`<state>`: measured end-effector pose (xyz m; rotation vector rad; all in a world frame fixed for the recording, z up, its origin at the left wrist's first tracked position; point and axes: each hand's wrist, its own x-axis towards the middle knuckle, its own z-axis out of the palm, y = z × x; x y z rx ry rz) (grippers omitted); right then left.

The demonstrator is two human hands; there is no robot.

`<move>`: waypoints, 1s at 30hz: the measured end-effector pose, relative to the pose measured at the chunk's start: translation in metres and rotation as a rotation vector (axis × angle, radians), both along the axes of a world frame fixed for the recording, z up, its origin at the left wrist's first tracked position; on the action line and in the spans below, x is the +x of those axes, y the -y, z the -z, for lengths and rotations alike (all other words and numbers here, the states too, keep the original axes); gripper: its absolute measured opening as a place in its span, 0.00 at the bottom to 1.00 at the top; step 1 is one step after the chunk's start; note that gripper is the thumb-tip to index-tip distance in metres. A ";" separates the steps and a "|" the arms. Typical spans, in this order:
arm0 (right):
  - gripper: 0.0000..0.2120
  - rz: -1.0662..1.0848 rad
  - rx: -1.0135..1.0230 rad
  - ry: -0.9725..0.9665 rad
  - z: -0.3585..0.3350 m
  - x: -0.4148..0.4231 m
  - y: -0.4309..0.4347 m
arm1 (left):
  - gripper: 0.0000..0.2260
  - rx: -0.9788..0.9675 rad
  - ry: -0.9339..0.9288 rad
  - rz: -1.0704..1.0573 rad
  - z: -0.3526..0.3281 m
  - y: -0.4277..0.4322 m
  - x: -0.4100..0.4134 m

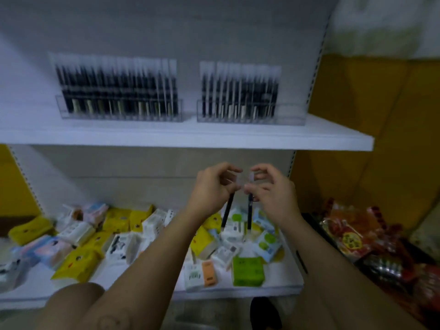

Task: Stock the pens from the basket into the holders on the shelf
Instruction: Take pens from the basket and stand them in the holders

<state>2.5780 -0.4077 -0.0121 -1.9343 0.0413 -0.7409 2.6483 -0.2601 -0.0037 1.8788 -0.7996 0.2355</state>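
My left hand (214, 186) and my right hand (271, 189) are raised side by side below the upper shelf (185, 139). Each pinches the clear top of a packaged black pen: the left pen (227, 214) and the right pen (249, 215) hang down from the fingers. On the upper shelf stand two clear holders, the left holder (119, 116) and the right holder (250, 117), both packed with rows of black pens in clear sleeves. The right holder has a bare stretch at its right end. The basket is out of view.
The lower shelf (273, 285) holds several loose tissue packs and small boxes in yellow, white, blue and green. Red snack bags (352, 234) lie on the floor to the right. A yellow wall stands behind on the right. The image is blurred.
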 end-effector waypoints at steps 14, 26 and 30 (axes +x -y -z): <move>0.14 0.120 -0.036 0.306 -0.155 -0.007 0.067 | 0.10 -0.183 0.134 0.090 -0.156 0.070 -0.010; 0.16 0.195 -0.006 0.408 -0.219 0.065 0.119 | 0.09 -0.259 0.190 0.044 -0.227 0.124 0.049; 0.16 0.217 0.003 0.443 -0.223 0.095 0.131 | 0.08 -0.225 0.263 0.011 -0.233 0.139 0.076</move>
